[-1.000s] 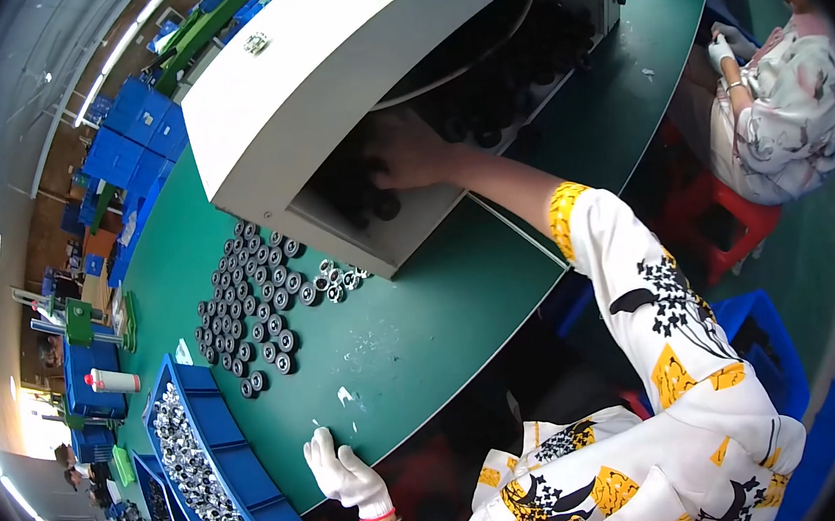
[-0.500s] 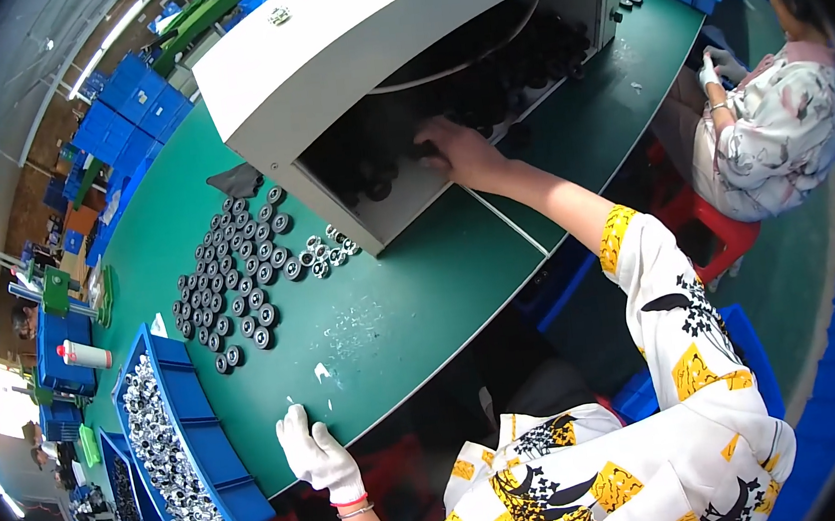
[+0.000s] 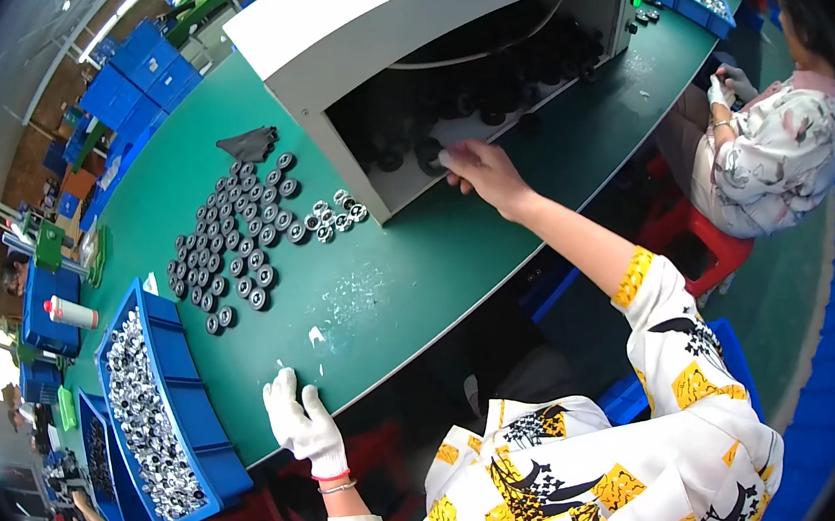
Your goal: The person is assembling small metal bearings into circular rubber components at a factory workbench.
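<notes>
Right hand: the bare right hand was stretched out to the mouth of the white machine housing, fingers curled loosely downward at the lower edge of the opening; whether anything was pinched between them could not be told.
Black round parts in the housing: dark round parts were seen inside the opening, the nearest ones just beside the fingertips.
Left hand: the left hand, in a white glove, was laid flat and open on the near edge of the surface, nothing held.
Surface: a long green surface carried a spread of black ring-shaped parts laid in loose rows, with a few silvery ones just beside the housing, and a dark cloth behind them.
Bins: a blue bin of small metal parts stood at the left end, near the gloved hand.
Room: blue crates were stacked beyond the surface; another person in a patterned top was seated at the right on a red stool.
Hidden: the depth of the housing lay in shadow, and its parts could not be counted.
</notes>
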`<state>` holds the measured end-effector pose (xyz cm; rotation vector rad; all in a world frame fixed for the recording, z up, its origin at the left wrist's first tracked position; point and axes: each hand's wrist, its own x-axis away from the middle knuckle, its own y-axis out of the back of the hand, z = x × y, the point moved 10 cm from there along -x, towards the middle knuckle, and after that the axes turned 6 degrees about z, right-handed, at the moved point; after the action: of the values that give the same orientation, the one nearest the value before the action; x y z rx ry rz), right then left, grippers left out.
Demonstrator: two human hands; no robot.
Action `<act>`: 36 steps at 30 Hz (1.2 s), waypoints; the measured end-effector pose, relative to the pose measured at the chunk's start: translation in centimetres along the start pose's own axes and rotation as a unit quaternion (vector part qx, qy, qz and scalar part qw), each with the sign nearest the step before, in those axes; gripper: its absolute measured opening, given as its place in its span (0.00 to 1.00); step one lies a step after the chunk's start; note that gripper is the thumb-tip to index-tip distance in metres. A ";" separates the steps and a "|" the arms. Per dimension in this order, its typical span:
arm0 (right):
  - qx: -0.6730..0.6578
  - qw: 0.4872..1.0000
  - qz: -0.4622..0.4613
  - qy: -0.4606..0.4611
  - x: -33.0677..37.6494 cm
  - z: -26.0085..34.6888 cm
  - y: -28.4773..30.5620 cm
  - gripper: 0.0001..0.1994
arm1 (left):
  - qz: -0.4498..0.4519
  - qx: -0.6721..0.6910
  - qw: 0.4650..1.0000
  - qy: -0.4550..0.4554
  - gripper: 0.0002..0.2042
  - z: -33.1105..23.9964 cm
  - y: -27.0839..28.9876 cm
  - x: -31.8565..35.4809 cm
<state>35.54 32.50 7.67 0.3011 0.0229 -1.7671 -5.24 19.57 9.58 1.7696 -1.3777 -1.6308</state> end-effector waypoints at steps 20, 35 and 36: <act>-0.234 0.897 0.302 -0.223 17.8 1.8 -16.8 0.12 | 0.185 0.536 0.793 0.225 0.35 -7.3 -4.1 2.9; -0.216 0.899 0.305 -0.228 19.1 1.7 -19.0 0.12 | 0.147 0.583 0.756 0.257 0.34 -4.8 -4.2 4.5; -0.176 0.928 0.278 -0.174 18.5 2.6 -18.4 0.10 | 0.141 0.582 0.759 0.257 0.35 -4.6 -4.2 4.6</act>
<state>13.84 18.32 3.46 -0.2541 -0.0010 -1.1978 -0.01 16.17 4.96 2.1056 -2.3804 0.1030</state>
